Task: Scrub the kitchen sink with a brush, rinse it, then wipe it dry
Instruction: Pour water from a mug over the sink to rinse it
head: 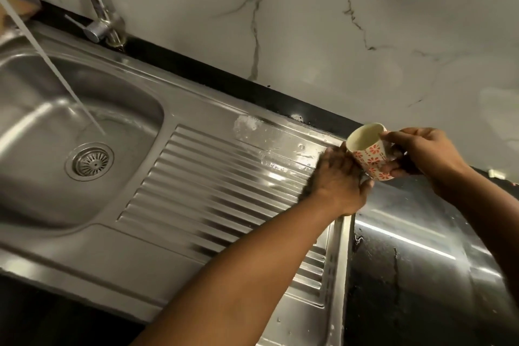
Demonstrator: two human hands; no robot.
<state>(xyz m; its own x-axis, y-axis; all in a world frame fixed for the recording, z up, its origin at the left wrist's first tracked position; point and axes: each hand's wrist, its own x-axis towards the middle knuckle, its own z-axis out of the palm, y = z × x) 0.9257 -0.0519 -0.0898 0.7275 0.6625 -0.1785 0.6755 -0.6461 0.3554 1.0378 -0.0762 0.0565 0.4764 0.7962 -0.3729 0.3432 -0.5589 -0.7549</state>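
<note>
The steel sink (84,239) has its bowl at the left and a ribbed drainboard (213,182) to the right. A thin stream of water (56,70) falls into the bowl near the drain strainer (91,163). My left hand (339,180) lies palm down on the far right corner of the drainboard, fingers stretched out; a dark blur shows along its lower left edge, and I cannot tell what it is. My right hand (421,157) grips a small white cup with red flowers (370,154), tilted with its mouth to the left, just above the left hand.
A chrome tap (104,25) stands at the back left against the marble-look wall (337,22). Water drops and a whitish patch (247,123) lie on the drainboard's far rim. A dark wet counter (407,275) adjoins the sink on the right.
</note>
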